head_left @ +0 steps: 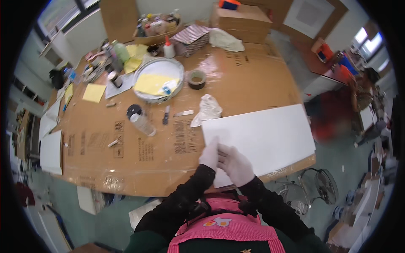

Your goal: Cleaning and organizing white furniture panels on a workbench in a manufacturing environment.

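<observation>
Both my hands wear white gloves and meet over the near left part of a white board [261, 137], which looks like the top one of a stack. My left hand [209, 156] has its fingers stretched out, pointing away from me. Beside it, my right hand [237, 166] reaches leftward with fingers apart, their tips touching or nearly touching the left hand. Nothing shows in either hand, though the space between the palms is hidden. A crumpled white cloth [209, 110] lies just past the board's far left corner.
On the cardboard-covered table [93, 156] are a clear bottle [143, 125], a tape roll [196, 79], a round white lid-like tray [173, 69], a glue bottle [168, 49] and a box of bottles [158, 27]. A fan [325, 185] stands right; a person [367, 88] is beyond.
</observation>
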A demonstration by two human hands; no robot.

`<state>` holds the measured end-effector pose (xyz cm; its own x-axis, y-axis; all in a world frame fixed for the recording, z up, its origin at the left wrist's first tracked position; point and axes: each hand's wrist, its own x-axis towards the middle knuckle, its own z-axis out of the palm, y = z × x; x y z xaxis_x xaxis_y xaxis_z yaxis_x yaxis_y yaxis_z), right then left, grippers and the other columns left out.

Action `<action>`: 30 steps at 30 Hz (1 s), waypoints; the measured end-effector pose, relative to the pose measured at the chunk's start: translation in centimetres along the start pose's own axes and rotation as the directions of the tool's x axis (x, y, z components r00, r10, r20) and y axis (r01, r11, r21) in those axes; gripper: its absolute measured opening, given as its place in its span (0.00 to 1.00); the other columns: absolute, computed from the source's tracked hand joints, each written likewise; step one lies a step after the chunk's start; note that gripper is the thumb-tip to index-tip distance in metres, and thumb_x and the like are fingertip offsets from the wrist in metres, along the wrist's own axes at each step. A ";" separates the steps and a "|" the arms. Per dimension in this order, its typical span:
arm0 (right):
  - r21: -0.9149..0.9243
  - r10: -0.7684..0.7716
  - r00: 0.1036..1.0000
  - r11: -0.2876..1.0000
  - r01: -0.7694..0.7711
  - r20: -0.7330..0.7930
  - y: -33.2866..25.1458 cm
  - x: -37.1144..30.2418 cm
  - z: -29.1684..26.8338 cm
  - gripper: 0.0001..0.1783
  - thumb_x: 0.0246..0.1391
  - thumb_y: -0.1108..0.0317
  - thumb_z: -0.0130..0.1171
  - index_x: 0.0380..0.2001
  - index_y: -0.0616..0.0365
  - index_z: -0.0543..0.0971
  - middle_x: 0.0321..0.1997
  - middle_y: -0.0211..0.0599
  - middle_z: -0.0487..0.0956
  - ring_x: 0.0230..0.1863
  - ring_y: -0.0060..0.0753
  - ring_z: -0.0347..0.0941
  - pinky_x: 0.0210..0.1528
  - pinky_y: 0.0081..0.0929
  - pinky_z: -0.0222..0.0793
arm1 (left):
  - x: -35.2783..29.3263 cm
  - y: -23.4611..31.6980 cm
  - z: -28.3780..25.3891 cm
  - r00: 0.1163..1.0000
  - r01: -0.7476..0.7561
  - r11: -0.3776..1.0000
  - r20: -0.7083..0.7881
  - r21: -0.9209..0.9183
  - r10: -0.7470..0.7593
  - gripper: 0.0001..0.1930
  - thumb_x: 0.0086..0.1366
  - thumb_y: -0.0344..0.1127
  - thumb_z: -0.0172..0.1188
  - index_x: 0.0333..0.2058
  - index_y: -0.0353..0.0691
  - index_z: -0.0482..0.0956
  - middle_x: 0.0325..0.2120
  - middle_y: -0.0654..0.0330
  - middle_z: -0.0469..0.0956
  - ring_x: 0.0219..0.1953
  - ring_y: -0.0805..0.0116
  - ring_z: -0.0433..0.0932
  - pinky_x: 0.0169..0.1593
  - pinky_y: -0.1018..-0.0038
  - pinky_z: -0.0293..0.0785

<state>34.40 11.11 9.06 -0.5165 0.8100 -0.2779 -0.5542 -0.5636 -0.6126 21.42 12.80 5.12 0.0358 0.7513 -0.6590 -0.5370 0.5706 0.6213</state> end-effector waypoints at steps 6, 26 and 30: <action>0.095 0.136 0.990 0.987 -0.131 -0.040 -2.9 -1.7 0.0 0.18 0.61 0.60 0.54 0.50 0.57 0.75 0.46 0.30 0.77 0.46 0.25 0.74 0.50 0.25 0.71 | -0.4 0.5 2.9 0.973 0.192 0.972 0.154 -0.135 -0.171 0.18 0.67 0.54 0.50 0.23 0.51 0.74 0.20 0.65 0.77 0.20 0.70 0.76 0.23 0.74 0.74; -0.698 -0.389 0.921 0.668 0.259 -0.031 -6.0 -5.8 -1.4 0.19 0.60 0.60 0.51 0.49 0.57 0.77 0.42 0.38 0.79 0.45 0.32 0.74 0.52 0.25 0.66 | 14.6 -3.9 1.4 0.918 -0.272 0.900 0.189 -0.340 0.349 0.17 0.69 0.51 0.49 0.28 0.45 0.63 0.21 0.68 0.65 0.22 0.77 0.66 0.23 0.77 0.62; -0.907 -0.406 0.910 0.408 0.101 -0.081 -7.5 -6.9 -4.8 0.16 0.56 0.61 0.54 0.43 0.59 0.79 0.41 0.40 0.79 0.43 0.34 0.75 0.50 0.24 0.68 | 3.9 -0.7 10.4 0.857 -0.514 0.843 0.125 0.158 0.499 0.14 0.67 0.46 0.53 0.31 0.41 0.69 0.22 0.67 0.65 0.23 0.79 0.66 0.22 0.82 0.61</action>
<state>45.24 10.48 12.02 -0.1922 0.9792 -0.0644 0.3139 -0.0008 -0.9495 30.75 18.82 6.51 -0.1325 0.9704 -0.2021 -0.3377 0.1475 0.9296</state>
